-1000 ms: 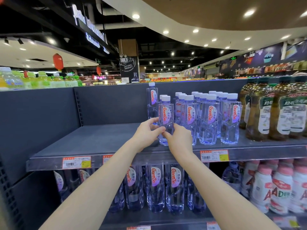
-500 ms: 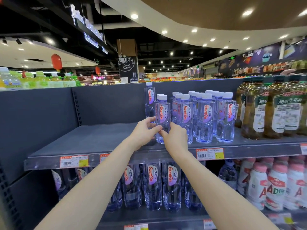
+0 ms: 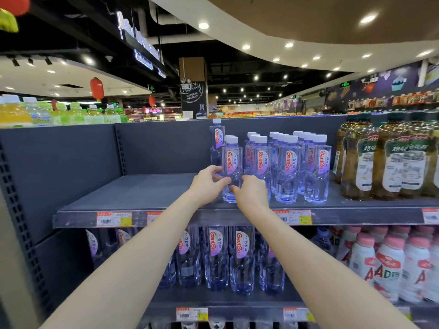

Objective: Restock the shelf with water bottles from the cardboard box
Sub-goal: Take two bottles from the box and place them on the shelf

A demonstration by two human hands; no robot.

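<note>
Grey steel shelf [image 3: 133,191], upper tier, and both grips are on one clear water bottle [image 3: 232,162] near the front edge. Left grip [image 3: 209,184] comes in from the bottle's left side, fingers curled round the waist just under the red-and-lilac label. Right grip [image 3: 251,195] meets it from the right, fingers curled on the lower body, so the two sets of fingertips nearly touch across the front of the plastic. Neither one is spread wide: both are wrapped round that single bottle and nothing else.

The bottle stands upright between the two grips, white cap up, base down at the shelf board, and it's the leftmost bottle in the front line of stock. Just beside it on the right, the block of matching water bottles [image 3: 288,167] runs in neat files back toward the rear panel, white caps lined up. Directly behind the held bottle there's another white cap, and a taller slim bottle [image 3: 216,143] of the same brand stands at the back, just left of it.

Price tags [image 3: 114,219] are clipped along the front rail, below the wrists. Further right on the same tier stand amber tea bottles [image 3: 392,162] with green-and-white labels. On the lower tier, under the forearms, there are larger water bottles [image 3: 241,257] of the same brand, and white pink-capped drink bottles [image 3: 389,264] to their right.
</note>
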